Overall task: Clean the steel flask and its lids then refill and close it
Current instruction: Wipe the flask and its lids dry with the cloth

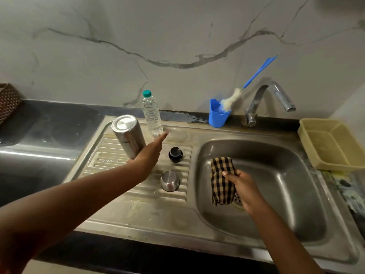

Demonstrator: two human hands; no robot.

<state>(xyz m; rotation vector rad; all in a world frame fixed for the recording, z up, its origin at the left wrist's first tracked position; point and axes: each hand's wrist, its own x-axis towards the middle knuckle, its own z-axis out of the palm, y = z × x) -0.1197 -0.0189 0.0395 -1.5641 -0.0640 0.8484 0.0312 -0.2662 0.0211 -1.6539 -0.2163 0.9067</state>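
The steel flask (128,135) stands upside down on the ribbed drainboard (118,159), base up. My left hand (149,153) is at its lower right side, thumb behind the flask and index finger stretched toward the clear water bottle (152,115); whether it grips the flask is unclear. A black inner lid (175,154) and a steel cup lid (169,180) sit on the drainboard to the right. My right hand (244,187) grips a yellow-and-black checked cloth (222,180) over the sink basin (276,175).
A blue cup (218,115) holding a blue-handled bottle brush (237,95) stands at the back by the tap (270,99). A beige plastic tray (331,143) sits right of the sink. A woven basket (7,101) is at far left.
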